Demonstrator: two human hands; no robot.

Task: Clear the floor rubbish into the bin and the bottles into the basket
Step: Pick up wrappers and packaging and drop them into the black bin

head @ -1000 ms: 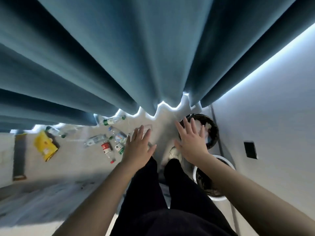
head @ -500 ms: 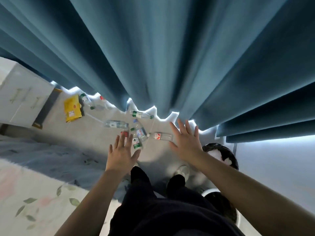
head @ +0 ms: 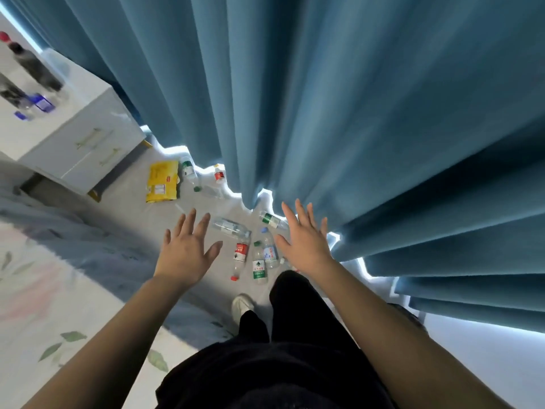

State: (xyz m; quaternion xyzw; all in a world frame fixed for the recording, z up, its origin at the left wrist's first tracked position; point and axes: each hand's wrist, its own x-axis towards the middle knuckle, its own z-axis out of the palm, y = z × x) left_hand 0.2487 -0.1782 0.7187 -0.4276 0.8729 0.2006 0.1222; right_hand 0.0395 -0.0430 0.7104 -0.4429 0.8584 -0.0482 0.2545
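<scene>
From the head view, the person stands over the grey floor (head: 138, 219) by the blue curtain (head: 324, 113), both arms stretched forward and down. The left hand (head: 185, 249) and the right hand (head: 303, 240) are spread wide, palms down, fingers straight and apart, holding nothing. Most of the bottles lie in the gap between the hands. A clear bottle (head: 230, 227) lies on its side at 2 o'clock from the left hand, near its fingertips. A red-labelled bottle (head: 240, 258) lies at 3 o'clock from that hand, cap toward the person. Beside it are a green-labelled bottle (head: 259, 265) and a blue-labelled bottle (head: 269, 250), both close at 8 to 9 o'clock from the right hand. A green-banded bottle (head: 271, 220) lies at 10 o'clock from the right hand, at the curtain hem. Farther off, at 12 o'clock from the left hand, lie a yellow packet (head: 162, 181), a green-capped bottle (head: 188, 172) and a small red-banded bottle (head: 219, 175). A white cabinet (head: 79, 137) stands at 10 o'clock, a flowered bed cover (head: 44, 290) at 8 o'clock, and a white shoe (head: 241, 305) shows below the bottles.
</scene>
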